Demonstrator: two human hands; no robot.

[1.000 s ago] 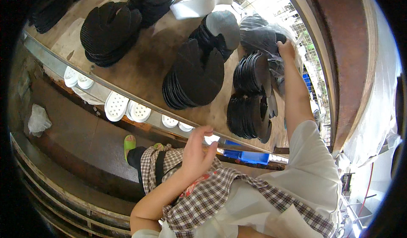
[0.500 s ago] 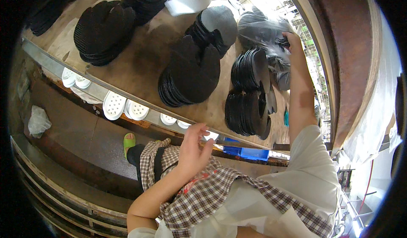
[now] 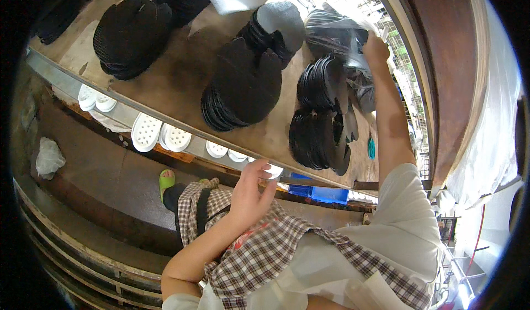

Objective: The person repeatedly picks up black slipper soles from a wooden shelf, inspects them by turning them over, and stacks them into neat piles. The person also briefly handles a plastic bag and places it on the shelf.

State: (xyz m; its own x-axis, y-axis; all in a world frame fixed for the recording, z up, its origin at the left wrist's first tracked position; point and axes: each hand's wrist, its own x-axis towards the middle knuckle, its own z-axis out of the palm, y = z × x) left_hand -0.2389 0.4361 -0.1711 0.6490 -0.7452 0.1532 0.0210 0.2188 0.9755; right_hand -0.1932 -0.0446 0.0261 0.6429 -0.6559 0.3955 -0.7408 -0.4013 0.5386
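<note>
My right hand [image 3: 375, 50] reaches far across the wooden table [image 3: 182, 72] and grips a clear plastic bag [image 3: 337, 31] filled with black sole pieces. Just below it lie two stacks of black shoe soles [image 3: 320, 117]. My left hand [image 3: 248, 191] hovers with fingers apart near the table's front edge, holding nothing, above my checked apron [image 3: 265, 249]. A bigger pile of black soles [image 3: 243, 86] sits mid-table.
Another black sole pile [image 3: 132, 36] lies at the left, more stacks at the back. White perforated insoles [image 3: 146, 133] sit on a shelf under the table edge. A blue crate [image 3: 320, 191] and a green sandal [image 3: 165, 180] are below.
My right hand has stayed on the plastic bag at the far side. My left hand has risen slightly toward the table edge. The view has shifted a little.
</note>
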